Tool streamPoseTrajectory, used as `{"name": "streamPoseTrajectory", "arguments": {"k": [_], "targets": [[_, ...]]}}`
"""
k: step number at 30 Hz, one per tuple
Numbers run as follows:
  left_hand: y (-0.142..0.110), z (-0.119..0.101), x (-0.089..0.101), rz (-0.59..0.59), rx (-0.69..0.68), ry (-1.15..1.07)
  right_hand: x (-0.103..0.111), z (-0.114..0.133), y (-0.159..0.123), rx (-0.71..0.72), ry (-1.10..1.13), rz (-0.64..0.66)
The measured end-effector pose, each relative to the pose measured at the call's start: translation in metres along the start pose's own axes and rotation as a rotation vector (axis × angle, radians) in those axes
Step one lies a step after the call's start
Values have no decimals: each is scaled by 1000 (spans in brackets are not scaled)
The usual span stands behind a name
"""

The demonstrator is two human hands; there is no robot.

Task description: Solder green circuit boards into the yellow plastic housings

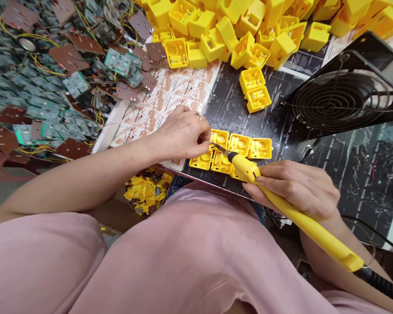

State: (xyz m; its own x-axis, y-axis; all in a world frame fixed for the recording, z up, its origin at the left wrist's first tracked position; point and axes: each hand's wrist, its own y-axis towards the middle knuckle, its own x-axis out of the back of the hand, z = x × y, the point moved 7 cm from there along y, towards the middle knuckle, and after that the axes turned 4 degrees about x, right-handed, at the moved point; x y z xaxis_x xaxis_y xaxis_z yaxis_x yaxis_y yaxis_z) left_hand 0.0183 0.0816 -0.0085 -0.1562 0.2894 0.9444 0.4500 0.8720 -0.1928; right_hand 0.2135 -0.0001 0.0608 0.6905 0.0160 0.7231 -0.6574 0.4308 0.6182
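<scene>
My right hand (296, 187) is wrapped round a yellow soldering iron (291, 218). The iron points left, its dark tip reaching over small yellow plastic housings (239, 144) set in two rows near the table edge. My left hand (188, 133), with a ring on one finger, is at the left end of those rows. Its thumb and fingers are pinched together close to the iron's tip, and whatever lies between them is hidden. The housings lie with their hollow sides up, showing round speaker-like grilles inside.
Circuit boards and wires (52, 87) are heaped at left. A pile of yellow housings (216, 35) spreads across the back, with two joined ones (257, 89) nearer. A black fan (340, 100) stands at right. Below the edge sits a heap of yellow parts (147, 192).
</scene>
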Motion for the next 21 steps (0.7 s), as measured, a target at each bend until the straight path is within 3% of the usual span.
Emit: {"name": "streamPoseTrajectory", "arguments": {"k": [11,17,21], "targets": [[3,-1,-1,4,1,-26,4,-1,0,-42,46,48],[5,-3,-1,11,16,-33,19,-11,-19,-244,35,-85],[6,-7,-1,25,12,-26,19,-12,-34,-227,-45,-175]]}}
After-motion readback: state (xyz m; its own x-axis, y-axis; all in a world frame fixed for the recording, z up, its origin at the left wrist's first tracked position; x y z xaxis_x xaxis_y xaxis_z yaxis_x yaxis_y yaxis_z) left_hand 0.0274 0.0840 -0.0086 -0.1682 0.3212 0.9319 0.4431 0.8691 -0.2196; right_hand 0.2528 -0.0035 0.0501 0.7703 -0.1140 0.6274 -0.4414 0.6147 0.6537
